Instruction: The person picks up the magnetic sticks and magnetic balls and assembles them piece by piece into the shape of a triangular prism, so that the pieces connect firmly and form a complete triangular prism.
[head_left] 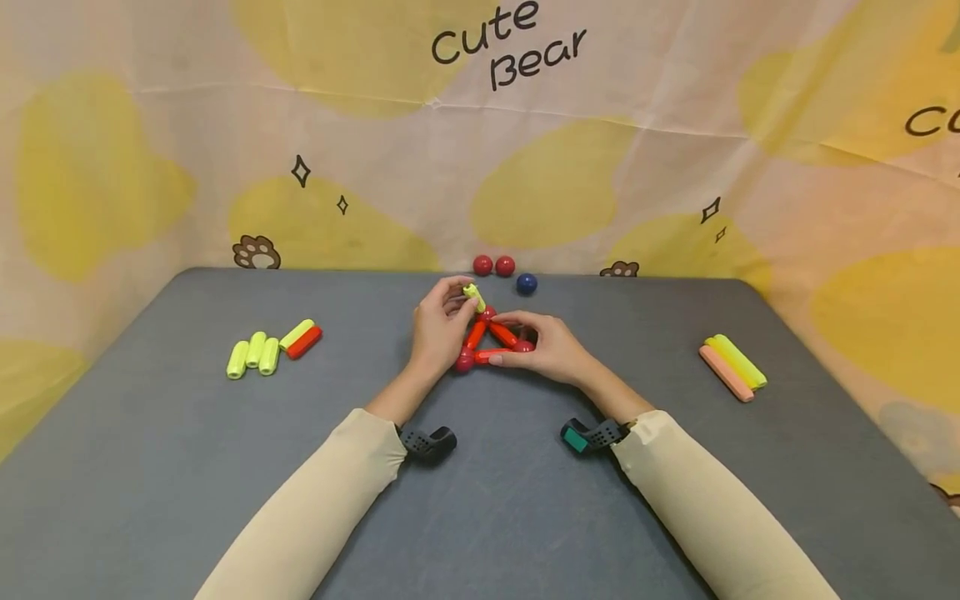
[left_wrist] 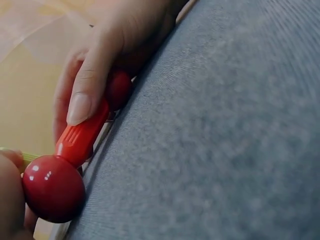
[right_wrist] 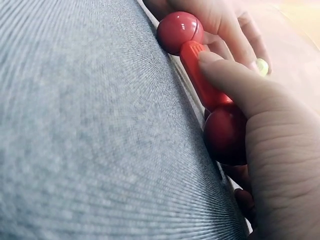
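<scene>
A triangle of red rods [head_left: 503, 335] and red balls lies on the grey table between the hands. My left hand [head_left: 438, 329] pinches a short yellow-green rod [head_left: 474, 297] upright, slightly tilted, at the triangle's far ball [head_left: 489, 312]; whether it is seated there I cannot tell. With thumb and fingers my right hand [head_left: 551, 348] grips the triangle's right side, partly covering the right ball. The thumb lies on the near rod [right_wrist: 200, 75] in the right wrist view. In the left wrist view the left near ball [left_wrist: 54, 189] shows large beside the left hand.
Behind the hands sit two red balls [head_left: 494, 266] and a blue ball [head_left: 527, 284]. At left lie several short yellow-green rods [head_left: 257, 350] and a red rod [head_left: 304, 342]. Longer yellow [head_left: 737, 361] and salmon [head_left: 726, 373] rods lie at right. A printed cloth [head_left: 375, 150] hangs behind the table.
</scene>
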